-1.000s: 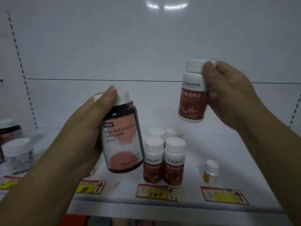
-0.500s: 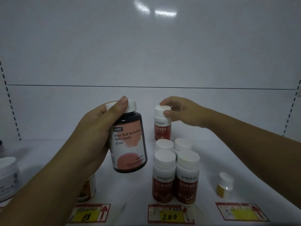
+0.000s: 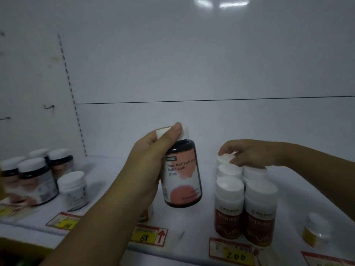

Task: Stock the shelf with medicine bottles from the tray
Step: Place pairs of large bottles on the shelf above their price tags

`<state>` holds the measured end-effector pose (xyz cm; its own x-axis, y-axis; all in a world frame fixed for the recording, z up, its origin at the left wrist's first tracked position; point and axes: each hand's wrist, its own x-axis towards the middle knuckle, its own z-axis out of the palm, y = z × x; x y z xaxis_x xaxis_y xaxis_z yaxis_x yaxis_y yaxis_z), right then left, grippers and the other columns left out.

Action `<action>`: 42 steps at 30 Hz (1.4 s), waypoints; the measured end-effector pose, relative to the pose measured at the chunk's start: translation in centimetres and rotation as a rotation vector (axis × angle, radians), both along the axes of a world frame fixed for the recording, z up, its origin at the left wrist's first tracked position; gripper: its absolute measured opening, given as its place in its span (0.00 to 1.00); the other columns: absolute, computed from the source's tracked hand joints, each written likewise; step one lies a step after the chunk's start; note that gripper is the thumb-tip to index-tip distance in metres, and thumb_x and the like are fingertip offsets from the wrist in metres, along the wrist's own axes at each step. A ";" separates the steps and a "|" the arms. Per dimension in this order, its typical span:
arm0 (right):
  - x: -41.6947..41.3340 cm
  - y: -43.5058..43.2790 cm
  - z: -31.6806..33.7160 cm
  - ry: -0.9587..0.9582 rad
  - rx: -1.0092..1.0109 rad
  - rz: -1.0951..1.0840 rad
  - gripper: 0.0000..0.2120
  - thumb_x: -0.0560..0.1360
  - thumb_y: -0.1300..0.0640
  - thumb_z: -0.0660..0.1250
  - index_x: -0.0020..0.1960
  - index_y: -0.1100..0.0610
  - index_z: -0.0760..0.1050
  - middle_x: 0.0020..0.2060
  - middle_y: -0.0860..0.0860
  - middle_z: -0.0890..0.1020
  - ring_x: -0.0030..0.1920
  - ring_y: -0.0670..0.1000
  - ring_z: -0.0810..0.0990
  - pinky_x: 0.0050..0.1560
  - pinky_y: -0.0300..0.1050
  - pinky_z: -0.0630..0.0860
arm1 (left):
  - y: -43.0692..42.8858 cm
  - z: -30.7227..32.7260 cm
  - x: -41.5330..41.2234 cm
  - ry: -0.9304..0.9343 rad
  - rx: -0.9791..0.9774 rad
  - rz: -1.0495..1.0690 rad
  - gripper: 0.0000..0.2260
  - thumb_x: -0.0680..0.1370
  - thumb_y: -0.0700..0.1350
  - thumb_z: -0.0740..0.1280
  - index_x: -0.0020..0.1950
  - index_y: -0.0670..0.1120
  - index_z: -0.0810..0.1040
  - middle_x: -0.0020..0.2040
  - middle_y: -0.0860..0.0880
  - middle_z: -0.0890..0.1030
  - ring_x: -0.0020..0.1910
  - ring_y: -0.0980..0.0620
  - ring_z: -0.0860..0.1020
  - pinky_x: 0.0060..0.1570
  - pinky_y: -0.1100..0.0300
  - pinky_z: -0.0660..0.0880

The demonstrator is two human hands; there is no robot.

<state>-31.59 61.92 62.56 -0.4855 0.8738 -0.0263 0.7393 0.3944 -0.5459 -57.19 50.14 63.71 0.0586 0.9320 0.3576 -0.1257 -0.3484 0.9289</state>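
Observation:
My left hand (image 3: 148,166) grips a dark bottle (image 3: 181,181) with a white cap and a pink label reading "Four Red Rich Iron Soft Candy", held upright above the shelf (image 3: 107,175). My right hand (image 3: 247,154) reaches in from the right, its fingertips on the white cap of a red-labelled bottle (image 3: 225,158) standing at the back of a cluster. Two more such red-labelled bottles (image 3: 228,206) stand at the front of that cluster, with others between.
Dark jars with white lids (image 3: 36,181) and a small white jar (image 3: 74,191) stand at the left. A tiny yellow bottle (image 3: 315,231) sits at the right. Price tags "88" (image 3: 148,237) and "200" (image 3: 234,254) line the shelf's front edge.
My right hand carried the red-labelled bottle down from mid-air and set it at the back of the cluster. The view shifted left, showing the dark jars. My left hand still holds the dark bottle.

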 end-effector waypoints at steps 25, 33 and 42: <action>-39.3 -12.4 7.1 0.374 0.310 0.567 0.25 0.64 0.40 0.70 0.58 0.38 0.67 0.54 0.41 0.78 0.48 0.41 0.82 0.47 0.44 0.81 | -7.5 3.2 -28.4 0.169 0.141 0.361 0.23 0.63 0.58 0.71 0.54 0.48 0.80 0.48 0.47 0.84 0.47 0.49 0.84 0.41 0.58 0.80; -47.0 -10.5 8.5 0.385 0.487 0.371 0.26 0.59 0.38 0.71 0.54 0.42 0.68 0.47 0.43 0.79 0.40 0.40 0.81 0.40 0.38 0.80 | -3.7 5.3 -36.3 0.204 0.178 0.250 0.21 0.64 0.55 0.71 0.53 0.46 0.81 0.48 0.46 0.85 0.45 0.51 0.84 0.38 0.61 0.79; -49.3 -1.9 10.3 0.344 0.581 0.182 0.26 0.63 0.44 0.73 0.58 0.45 0.69 0.46 0.40 0.77 0.43 0.40 0.78 0.42 0.39 0.78 | 6.6 7.8 -38.9 0.428 0.204 0.271 0.14 0.72 0.55 0.69 0.55 0.51 0.78 0.50 0.53 0.83 0.46 0.57 0.82 0.37 0.67 0.80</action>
